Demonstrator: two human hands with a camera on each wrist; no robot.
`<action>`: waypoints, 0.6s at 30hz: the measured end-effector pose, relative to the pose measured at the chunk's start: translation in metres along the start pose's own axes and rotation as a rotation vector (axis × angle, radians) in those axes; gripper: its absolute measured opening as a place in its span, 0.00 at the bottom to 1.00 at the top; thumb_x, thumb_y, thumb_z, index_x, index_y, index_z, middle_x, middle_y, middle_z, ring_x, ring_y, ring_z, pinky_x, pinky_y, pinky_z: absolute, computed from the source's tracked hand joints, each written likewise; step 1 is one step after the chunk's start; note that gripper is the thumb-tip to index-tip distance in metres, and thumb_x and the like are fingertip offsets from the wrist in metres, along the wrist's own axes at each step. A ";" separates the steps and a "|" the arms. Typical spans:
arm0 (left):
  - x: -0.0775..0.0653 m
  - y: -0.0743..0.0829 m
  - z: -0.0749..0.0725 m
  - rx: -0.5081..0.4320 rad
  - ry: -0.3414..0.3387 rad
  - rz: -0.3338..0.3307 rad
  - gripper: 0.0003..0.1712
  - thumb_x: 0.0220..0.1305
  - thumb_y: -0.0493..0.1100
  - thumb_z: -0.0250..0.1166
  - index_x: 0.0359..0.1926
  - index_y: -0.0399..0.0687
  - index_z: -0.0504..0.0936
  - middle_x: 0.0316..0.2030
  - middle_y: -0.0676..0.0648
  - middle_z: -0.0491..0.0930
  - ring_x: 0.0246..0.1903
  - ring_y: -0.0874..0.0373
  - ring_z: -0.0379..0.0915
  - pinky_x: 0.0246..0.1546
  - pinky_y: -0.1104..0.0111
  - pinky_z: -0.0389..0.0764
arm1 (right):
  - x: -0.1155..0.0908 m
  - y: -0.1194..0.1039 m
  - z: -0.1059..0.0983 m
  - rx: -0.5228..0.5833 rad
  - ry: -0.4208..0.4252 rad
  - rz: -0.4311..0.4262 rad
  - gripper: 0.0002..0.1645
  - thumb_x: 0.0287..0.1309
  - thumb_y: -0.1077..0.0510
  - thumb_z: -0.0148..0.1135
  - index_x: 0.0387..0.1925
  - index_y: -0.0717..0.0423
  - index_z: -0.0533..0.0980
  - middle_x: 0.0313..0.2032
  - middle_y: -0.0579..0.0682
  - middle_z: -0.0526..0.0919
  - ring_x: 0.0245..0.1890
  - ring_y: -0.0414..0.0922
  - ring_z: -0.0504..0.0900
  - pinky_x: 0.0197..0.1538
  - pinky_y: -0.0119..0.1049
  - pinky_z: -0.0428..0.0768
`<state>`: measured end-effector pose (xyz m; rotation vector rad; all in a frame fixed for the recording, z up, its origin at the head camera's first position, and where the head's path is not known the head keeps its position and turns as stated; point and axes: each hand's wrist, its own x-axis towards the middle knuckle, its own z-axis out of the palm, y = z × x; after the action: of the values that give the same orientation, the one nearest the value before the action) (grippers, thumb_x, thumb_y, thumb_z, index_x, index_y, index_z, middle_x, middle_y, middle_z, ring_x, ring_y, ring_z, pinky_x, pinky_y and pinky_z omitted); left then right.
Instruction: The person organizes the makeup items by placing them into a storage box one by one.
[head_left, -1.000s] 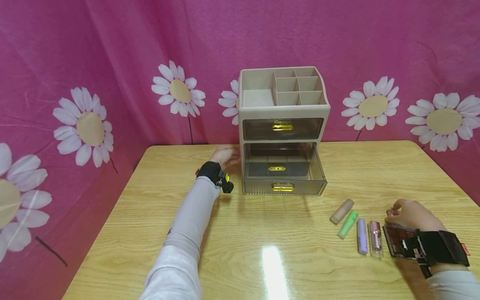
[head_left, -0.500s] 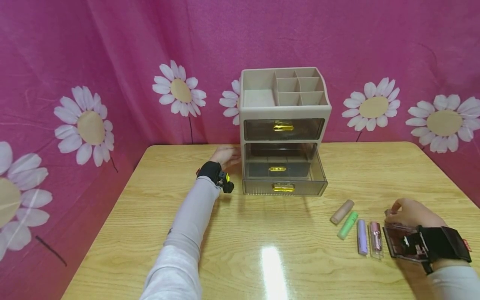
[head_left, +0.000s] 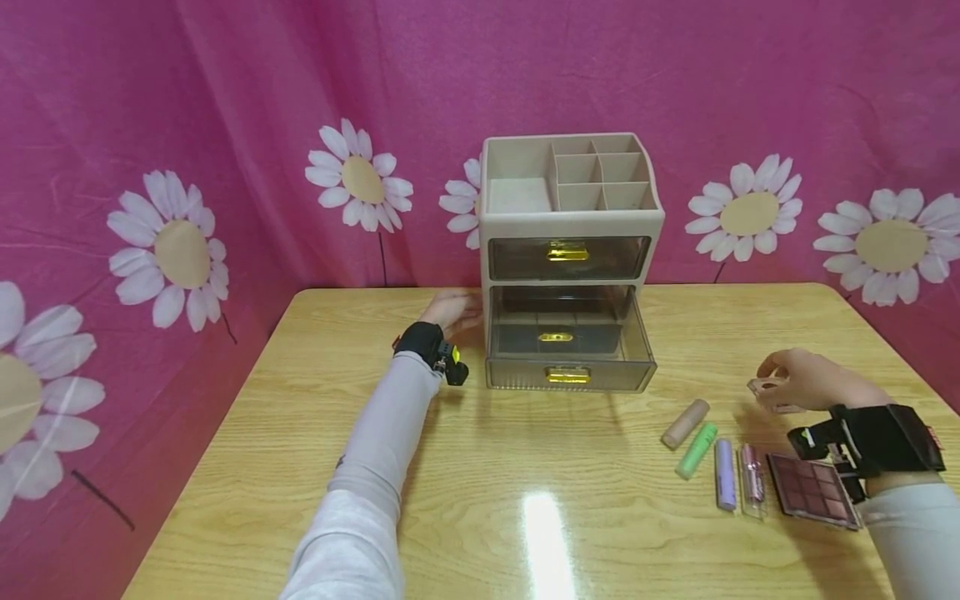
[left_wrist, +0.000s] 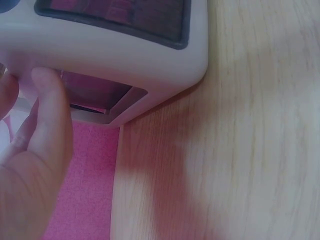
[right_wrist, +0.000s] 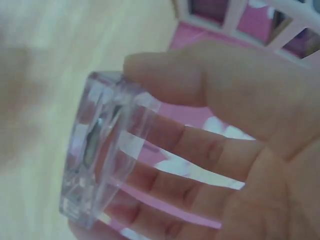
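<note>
A beige makeup organizer (head_left: pixel 570 223) stands at the back of the table, its lower smoky drawer (head_left: pixel 570 377) pulled out. At its left side my left hand (head_left: pixel 453 312) rests with relaxed, fairly straight fingers; in the left wrist view, the fingers (left_wrist: pixel 50 100) lie against the side wall by an opening. On the right, my right hand (head_left: pixel 821 379) holds a small clear plastic case (right_wrist: pixel 102 150) above the table, thumb on one end and fingers round the other edge. What is inside the case is blurred. Below that hand lies an eyeshadow palette (head_left: pixel 813 490).
Left of the palette lie a clear tube with a pink cap (head_left: pixel 752 479), a lilac tube (head_left: pixel 724 475), a green tube (head_left: pixel 697 450) and a beige tube (head_left: pixel 685 423). A pink daisy curtain (head_left: pixel 570 67) hangs behind the wooden table (head_left: pixel 450 500).
My right hand has lifted the clear case and moved away toward the back of the table, uncovering the eyeshadow palette. My left hand has stayed at the organizer's side.
</note>
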<state>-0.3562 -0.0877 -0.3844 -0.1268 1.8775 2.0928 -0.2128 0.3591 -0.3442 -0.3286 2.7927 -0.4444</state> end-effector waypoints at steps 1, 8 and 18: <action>-0.001 0.000 0.000 0.000 -0.001 0.000 0.20 0.64 0.28 0.49 0.58 0.29 0.68 0.53 0.35 0.71 0.46 0.50 0.71 0.55 0.62 0.72 | 0.001 -0.004 -0.004 -0.006 0.003 -0.012 0.24 0.49 0.57 0.65 0.38 0.76 0.71 0.34 0.67 0.76 0.34 0.57 0.75 0.35 0.49 0.77; 0.000 0.000 0.001 -0.016 0.015 -0.010 0.20 0.64 0.28 0.49 0.57 0.29 0.68 0.47 0.39 0.72 0.41 0.52 0.70 0.55 0.62 0.72 | 0.007 -0.038 -0.028 -0.025 0.065 -0.137 0.22 0.48 0.60 0.66 0.40 0.75 0.73 0.36 0.63 0.78 0.36 0.54 0.76 0.36 0.46 0.78; -0.003 0.004 0.001 -0.018 0.026 -0.040 0.20 0.64 0.28 0.49 0.58 0.28 0.67 0.47 0.39 0.72 0.41 0.53 0.70 0.55 0.63 0.72 | 0.016 -0.094 -0.062 0.015 0.071 -0.237 0.19 0.48 0.66 0.65 0.41 0.74 0.72 0.32 0.55 0.79 0.23 0.38 0.75 0.26 0.29 0.76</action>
<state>-0.3541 -0.0874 -0.3799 -0.1942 1.8555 2.0918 -0.2306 0.2841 -0.2607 -0.6576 2.8285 -0.5392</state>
